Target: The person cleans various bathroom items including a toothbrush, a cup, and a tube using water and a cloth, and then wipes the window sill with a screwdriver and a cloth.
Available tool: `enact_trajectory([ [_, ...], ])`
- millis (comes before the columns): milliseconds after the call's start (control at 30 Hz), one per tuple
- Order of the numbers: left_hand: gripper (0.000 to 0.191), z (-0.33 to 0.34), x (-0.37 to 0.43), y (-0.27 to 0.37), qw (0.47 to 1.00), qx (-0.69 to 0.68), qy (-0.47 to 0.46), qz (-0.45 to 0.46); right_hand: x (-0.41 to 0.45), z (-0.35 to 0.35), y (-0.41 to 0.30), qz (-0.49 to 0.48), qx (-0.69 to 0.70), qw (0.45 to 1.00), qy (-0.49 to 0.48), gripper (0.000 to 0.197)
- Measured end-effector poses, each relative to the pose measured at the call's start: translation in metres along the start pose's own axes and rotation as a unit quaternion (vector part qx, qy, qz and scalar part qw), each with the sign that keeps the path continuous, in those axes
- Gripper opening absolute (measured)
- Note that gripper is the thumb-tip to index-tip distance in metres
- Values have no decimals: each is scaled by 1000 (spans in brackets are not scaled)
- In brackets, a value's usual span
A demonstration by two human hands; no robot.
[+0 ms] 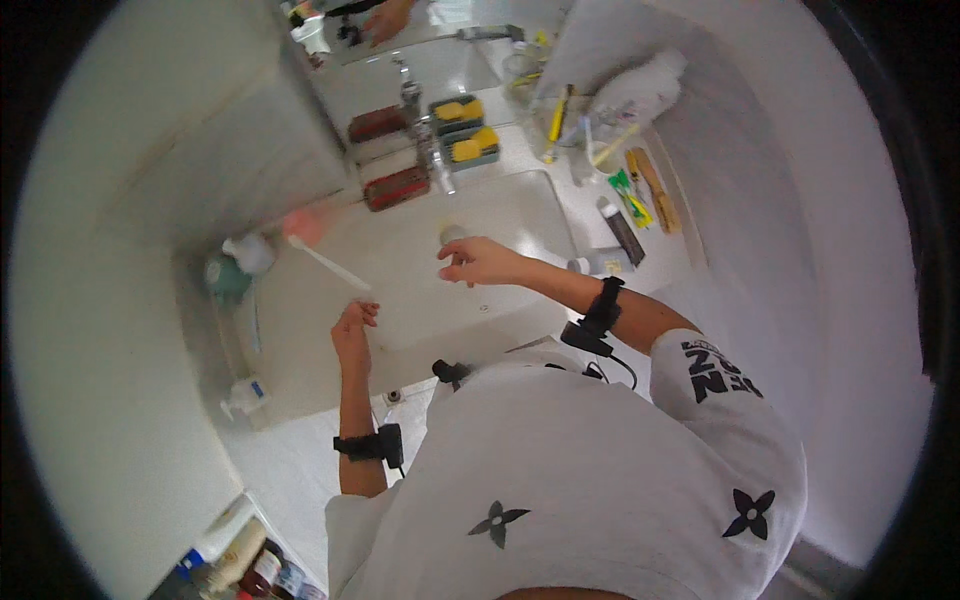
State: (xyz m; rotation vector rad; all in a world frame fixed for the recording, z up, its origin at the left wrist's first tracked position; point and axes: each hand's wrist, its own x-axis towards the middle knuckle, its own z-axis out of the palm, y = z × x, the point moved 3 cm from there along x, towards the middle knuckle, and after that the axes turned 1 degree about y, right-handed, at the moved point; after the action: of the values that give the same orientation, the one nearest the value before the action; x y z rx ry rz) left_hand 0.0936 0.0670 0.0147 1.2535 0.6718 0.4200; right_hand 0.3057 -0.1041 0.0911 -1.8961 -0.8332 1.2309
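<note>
My left hand (352, 330) is at the near left of the white sink (420, 322), its fingers closed around the end of a long white-handled brush (330, 262). The brush's blurred pink head (304, 223) points away towards the sink's far left corner. My right hand (484, 261) hovers over the basin with curled fingers. Just behind its fingers shows a small, pale, rounded object (451, 234); I cannot tell whether the hand touches it. Beyond the hands is a chrome faucet (433, 150).
Beside the faucet are a brown-and-red tray (396, 189) and a green dish with yellow sponges (474, 148). A cup with toothbrushes (600, 159), tubes (621, 231) and a wooden-handled brush (656, 191) line the right counter. At left are a green container (227, 277) and a white pump bottle (246, 397).
</note>
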Motion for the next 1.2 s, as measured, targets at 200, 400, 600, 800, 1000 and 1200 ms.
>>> enact_trajectory([
  [200, 31, 108, -3, -1, 982, 35, -178, -44, -42, -39, 7, 85, -54, 994, 38, 61],
  [400, 28, 201, 13, -21, 951, 35, -302, -57, -90, -96, 72, 157, 22, 980, 121, 56],
  [600, 33, 286, 38, -49, 912, 82, -398, -51, -113, -134, 142, 171, 63, 957, 226, 43],
  [800, 33, 364, 40, -60, 902, 84, -420, -53, -137, -180, 203, 133, 111, 939, 297, 35],
  [1000, 31, 391, 38, -76, 886, 112, -429, -137, -147, -196, 240, 140, 117, 941, 283, 28],
  [1200, 26, 400, 38, -102, 882, 133, -436, -123, -150, -195, 267, 141, 147, 940, 274, 25],
])
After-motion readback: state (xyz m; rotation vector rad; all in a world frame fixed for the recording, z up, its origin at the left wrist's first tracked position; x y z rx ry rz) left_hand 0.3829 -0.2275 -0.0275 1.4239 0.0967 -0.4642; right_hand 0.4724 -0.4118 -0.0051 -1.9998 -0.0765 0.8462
